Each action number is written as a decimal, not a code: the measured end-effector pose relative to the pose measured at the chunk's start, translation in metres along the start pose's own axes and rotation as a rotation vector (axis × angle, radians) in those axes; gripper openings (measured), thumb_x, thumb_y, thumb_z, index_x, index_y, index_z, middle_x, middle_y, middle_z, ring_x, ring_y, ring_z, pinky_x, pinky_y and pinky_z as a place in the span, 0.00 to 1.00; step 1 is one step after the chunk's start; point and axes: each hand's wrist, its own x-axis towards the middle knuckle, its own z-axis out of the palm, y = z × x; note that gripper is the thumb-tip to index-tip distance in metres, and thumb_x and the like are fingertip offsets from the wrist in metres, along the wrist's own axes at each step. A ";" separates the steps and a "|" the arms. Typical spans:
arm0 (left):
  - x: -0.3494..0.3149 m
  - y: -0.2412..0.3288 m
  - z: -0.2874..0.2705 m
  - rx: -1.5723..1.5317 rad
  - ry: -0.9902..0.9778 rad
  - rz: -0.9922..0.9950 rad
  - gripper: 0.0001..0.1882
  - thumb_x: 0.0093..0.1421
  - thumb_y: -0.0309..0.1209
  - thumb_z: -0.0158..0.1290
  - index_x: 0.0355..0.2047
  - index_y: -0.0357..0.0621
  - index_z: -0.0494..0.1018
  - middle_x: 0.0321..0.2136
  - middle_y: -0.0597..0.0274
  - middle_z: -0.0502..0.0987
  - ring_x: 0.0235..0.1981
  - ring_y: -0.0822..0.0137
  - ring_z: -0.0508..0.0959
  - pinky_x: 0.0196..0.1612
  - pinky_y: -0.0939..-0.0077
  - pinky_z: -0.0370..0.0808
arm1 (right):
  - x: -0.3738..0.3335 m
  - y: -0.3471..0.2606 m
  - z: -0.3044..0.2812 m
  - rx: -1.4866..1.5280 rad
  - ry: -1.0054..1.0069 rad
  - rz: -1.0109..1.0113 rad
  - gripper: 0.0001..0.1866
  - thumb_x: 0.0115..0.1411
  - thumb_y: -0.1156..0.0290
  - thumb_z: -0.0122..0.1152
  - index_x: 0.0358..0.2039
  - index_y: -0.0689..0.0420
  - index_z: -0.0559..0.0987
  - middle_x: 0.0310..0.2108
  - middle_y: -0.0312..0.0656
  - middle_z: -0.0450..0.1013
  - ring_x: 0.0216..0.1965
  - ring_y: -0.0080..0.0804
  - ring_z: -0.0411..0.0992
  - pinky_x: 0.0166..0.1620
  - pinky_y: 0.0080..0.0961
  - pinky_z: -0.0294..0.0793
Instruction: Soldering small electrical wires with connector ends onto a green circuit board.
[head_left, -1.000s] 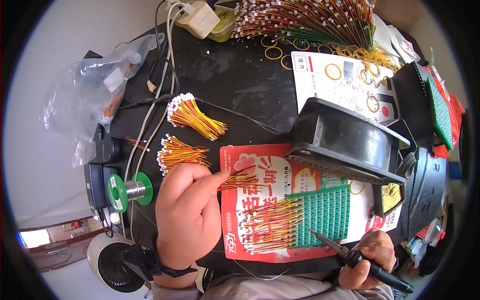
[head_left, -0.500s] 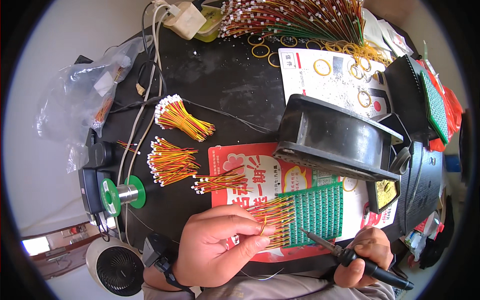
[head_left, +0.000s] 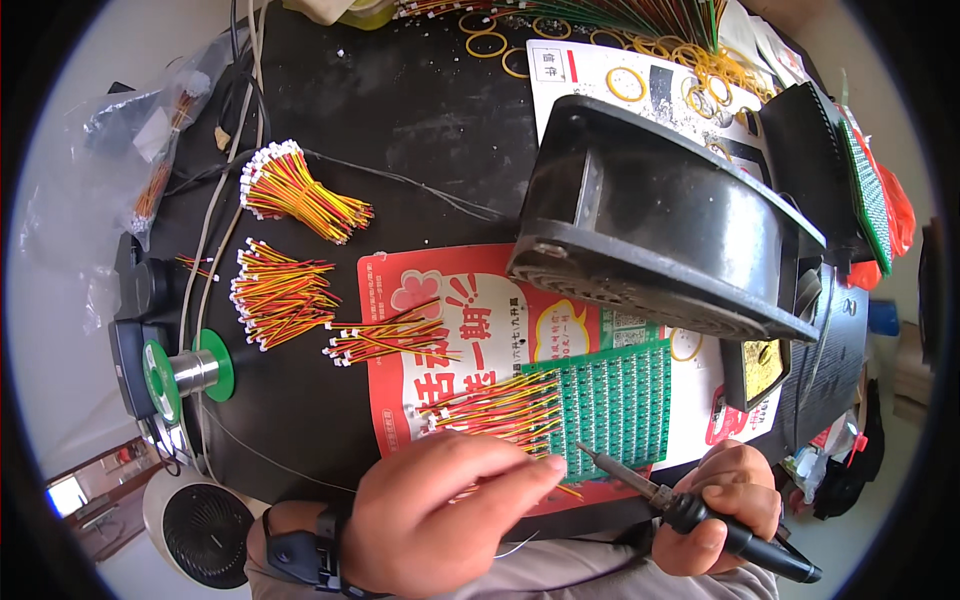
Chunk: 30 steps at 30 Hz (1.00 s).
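My right hand (head_left: 725, 510) grips a black-handled soldering iron (head_left: 690, 510), its metal tip over the lower left part of a green circuit board panel (head_left: 620, 400). Red and yellow wires (head_left: 490, 410) with white connectors run leftward from the panel's left edge. My left hand (head_left: 440, 510) is closed, thumb and forefinger together at the panel's lower left corner; what they hold is hidden. A short red-yellow wire end (head_left: 570, 491) shows just beyond these fingertips. The panel lies on a red and white printed sheet (head_left: 395, 400).
Bundles of wires (head_left: 305, 195) and looser wires (head_left: 285, 295) lie at left, near a green solder spool (head_left: 190, 375). A black fan (head_left: 660, 225) stands behind the panel. A yellow sponge in a holder (head_left: 758, 375) sits at right. Rubber bands (head_left: 625, 83) lie farther back.
The view has shifted, so the table's things sit further left and higher. My left fingers have come down to the panel's corner; the wire loop seen between them earlier no longer shows.
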 end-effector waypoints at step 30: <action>0.006 -0.003 0.029 0.230 0.131 0.137 0.13 0.44 0.16 0.62 0.34 0.32 0.82 0.26 0.58 0.76 0.23 0.63 0.76 0.24 0.73 0.73 | 0.001 -0.002 0.002 -0.053 -0.046 0.029 0.17 0.63 0.57 0.56 0.30 0.59 0.68 0.14 0.34 0.61 0.15 0.22 0.60 0.19 0.20 0.53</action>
